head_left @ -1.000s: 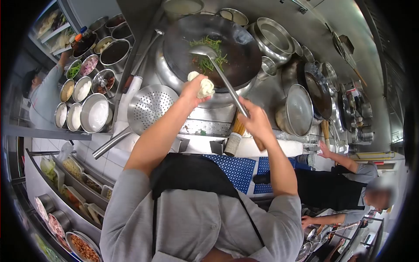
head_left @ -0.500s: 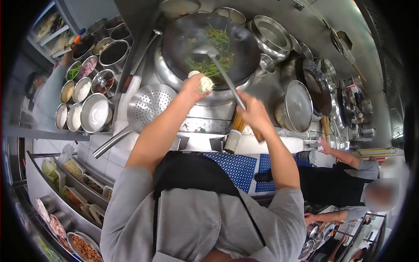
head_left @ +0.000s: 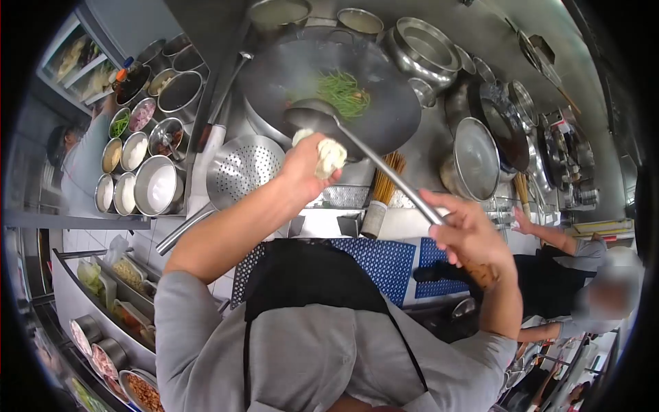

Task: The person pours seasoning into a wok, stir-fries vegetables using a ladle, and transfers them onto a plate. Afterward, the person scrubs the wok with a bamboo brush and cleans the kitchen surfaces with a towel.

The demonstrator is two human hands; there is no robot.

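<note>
My left hand (head_left: 305, 168) is closed around a wadded whitish cloth (head_left: 331, 157) at the near rim of a large dark wok (head_left: 395, 117). The cloth hides the rim there, so the exact grip on the wok cannot be seen. Long green vegetables (head_left: 343, 95) with small reddish bits lie heaped in the wok. To my right, my right hand (head_left: 470, 233) grips a long metal ladle (head_left: 391, 176) near its wooden handle end, with the thumb and index finger along the shaft. The ladle's bowl (head_left: 312, 114) is inside the wok, left of the vegetables.
A perforated strainer (head_left: 244, 168) lies left of the wok, and a bamboo brush (head_left: 384, 196) lies in front. Metal bowls of ingredients (head_left: 156, 185) stand at left. Lidded pots (head_left: 477, 158) line the right. Another person (head_left: 549, 275) stands at far right.
My right hand has drawn back to the right and toward me, and the ladle's bowl has shifted left and nearer. The vegetables have gathered into one heap. My left hand stays on the cloth.
</note>
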